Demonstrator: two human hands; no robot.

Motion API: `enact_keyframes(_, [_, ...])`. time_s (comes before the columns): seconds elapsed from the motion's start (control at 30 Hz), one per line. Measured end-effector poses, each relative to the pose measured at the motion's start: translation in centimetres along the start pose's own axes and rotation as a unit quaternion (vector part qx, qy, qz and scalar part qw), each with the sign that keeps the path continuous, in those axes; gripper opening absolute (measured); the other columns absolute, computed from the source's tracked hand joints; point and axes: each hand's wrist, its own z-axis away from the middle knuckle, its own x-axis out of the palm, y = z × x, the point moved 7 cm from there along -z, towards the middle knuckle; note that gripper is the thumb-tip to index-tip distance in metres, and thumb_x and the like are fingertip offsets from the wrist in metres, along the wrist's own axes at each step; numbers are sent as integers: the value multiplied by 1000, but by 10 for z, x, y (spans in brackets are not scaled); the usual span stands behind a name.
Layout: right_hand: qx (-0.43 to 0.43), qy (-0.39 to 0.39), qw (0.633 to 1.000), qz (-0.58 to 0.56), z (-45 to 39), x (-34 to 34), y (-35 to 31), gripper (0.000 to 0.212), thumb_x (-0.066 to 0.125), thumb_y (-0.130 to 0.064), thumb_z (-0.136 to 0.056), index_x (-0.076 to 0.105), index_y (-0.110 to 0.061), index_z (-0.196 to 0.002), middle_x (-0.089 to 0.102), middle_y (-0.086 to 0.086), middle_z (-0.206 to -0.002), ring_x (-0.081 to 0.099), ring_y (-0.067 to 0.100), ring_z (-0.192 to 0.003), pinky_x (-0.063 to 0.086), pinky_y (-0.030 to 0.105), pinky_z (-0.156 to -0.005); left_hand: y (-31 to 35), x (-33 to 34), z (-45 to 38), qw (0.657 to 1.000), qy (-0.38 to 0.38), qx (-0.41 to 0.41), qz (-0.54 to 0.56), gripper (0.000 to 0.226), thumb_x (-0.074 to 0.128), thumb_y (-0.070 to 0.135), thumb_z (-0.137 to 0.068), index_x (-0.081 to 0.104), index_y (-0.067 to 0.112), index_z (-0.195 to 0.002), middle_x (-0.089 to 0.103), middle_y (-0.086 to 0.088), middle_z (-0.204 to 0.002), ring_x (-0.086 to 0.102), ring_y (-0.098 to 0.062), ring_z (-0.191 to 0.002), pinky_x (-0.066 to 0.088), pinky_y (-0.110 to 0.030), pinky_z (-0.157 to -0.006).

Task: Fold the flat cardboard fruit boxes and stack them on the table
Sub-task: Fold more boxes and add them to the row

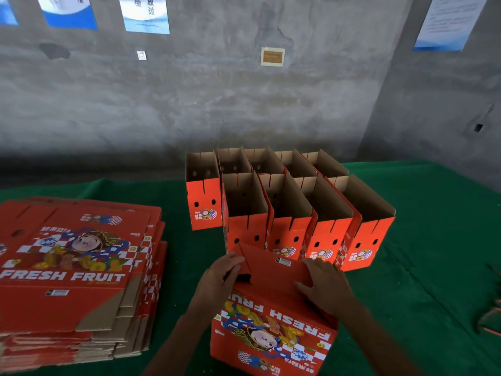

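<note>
Box in work (273, 329) near centre on green table (433, 240), upside down. Left hand (221, 272) pinches a bottom flap (271, 270); right hand (326, 287) flat, fingers straight, pressing it. Flat stack (73, 280) left; folded boxes (287, 202) far side.

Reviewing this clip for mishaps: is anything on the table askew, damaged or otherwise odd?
Nothing looks damaged or spilled. The stack of flat boxes is slightly fanned at its right edge, sheets not flush. The folded boxes stand upright in two tidy rows. Both hands, left hand and right hand, press flaps on the box being folded.
</note>
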Motion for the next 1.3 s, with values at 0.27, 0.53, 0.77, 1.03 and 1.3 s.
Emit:
enact_keyframes(0.27, [130,140,853,-486,27,-10,29,81,37,-90,-84,62,-28,-130,68,-3,-125,67,16,-110,59,35,-83,4,-7,1,999,-14,0,-38,56,45,66,-94,67,33,-132,55,17,-145,43,3,-139,39,-35,-119])
enact_keyframes(0.53, [330,-82,770,-540,78,50,25,58,34,-49,-110,65,0,-106,69,25,-105,69,35,-89,60,43,-80,-12,-32,5,993,17,-72,88,38,54,56,-95,66,40,-127,77,10,-106,77,-13,-81,62,-26,-63])
enact_keyframes(0.77, [251,-142,799,-528,80,30,12,41,60,-39,-102,69,-2,-116,71,19,-114,75,37,-91,64,45,-80,-46,-76,2,987,56,-140,63,33,59,31,-102,67,17,-132,73,27,-78,73,-10,-64,59,-22,-54])
enact_keyframes(1.03, [196,-201,852,-443,59,15,-31,47,57,-52,-101,68,-6,-108,78,12,-83,76,23,-66,61,32,-60,-61,-119,27,982,96,-157,46,21,62,26,-102,73,20,-119,76,17,-76,72,-15,-60,55,-24,-50])
enact_keyframes(1.3, [134,-248,828,-485,45,3,-75,40,64,-23,-99,49,-37,-133,76,12,-103,77,21,-74,58,27,-61,-81,-148,56,970,148,-176,86,19,67,16,-98,74,34,-93,75,-5,-92,72,-18,-63,59,-31,-61])
